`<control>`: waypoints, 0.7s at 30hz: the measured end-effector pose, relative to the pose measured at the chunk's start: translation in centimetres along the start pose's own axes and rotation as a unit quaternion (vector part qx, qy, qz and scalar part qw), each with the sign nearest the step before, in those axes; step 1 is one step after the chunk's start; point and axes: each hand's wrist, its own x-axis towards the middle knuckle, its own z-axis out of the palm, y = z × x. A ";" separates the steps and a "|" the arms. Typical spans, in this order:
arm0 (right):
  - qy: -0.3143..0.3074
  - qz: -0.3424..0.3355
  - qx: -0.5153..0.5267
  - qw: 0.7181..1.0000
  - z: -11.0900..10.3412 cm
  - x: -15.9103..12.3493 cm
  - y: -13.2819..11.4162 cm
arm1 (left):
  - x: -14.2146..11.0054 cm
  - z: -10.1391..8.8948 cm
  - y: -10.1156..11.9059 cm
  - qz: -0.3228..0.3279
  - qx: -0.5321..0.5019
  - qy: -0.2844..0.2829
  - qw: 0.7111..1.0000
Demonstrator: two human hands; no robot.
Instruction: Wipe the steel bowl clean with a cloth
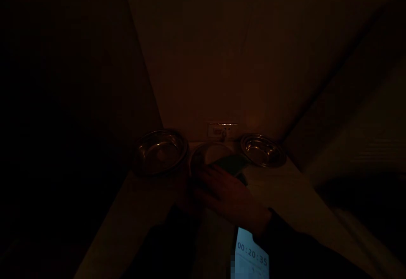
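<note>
The scene is very dark. My right hand (223, 194) reaches forward over a pale table (133, 211) to the middle steel bowl (206, 154). Its fingers lie together on a flat green pad (233, 163) that sticks out past the hand at the bowl's near rim. My left hand (186, 201) is only a dim shape just left of the right hand, close to the same bowl. Its fingers are lost in the dark. Both arms wear dark sleeves.
A larger steel bowl (160, 151) stands at the left and another steel bowl (263, 150) at the right, both against the back wall. A wall socket (222, 130) sits behind the middle bowl. A lit screen (252, 255) showing 00:20:35 glows near my right wrist.
</note>
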 end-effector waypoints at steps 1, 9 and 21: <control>0.001 0.016 -0.008 1.000 -0.2 0.3 0.1 | 0.1 0.3 0.0 0.003 0.002 -0.003 1.000; 0.019 0.060 -0.007 0.998 -2.7 2.7 2.1 | 1.6 -1.5 0.6 -0.025 -0.103 -0.066 0.992; 0.142 0.241 0.056 0.959 -4.7 -0.9 6.5 | 2.3 -3.9 -0.5 -0.036 -0.139 -0.057 0.988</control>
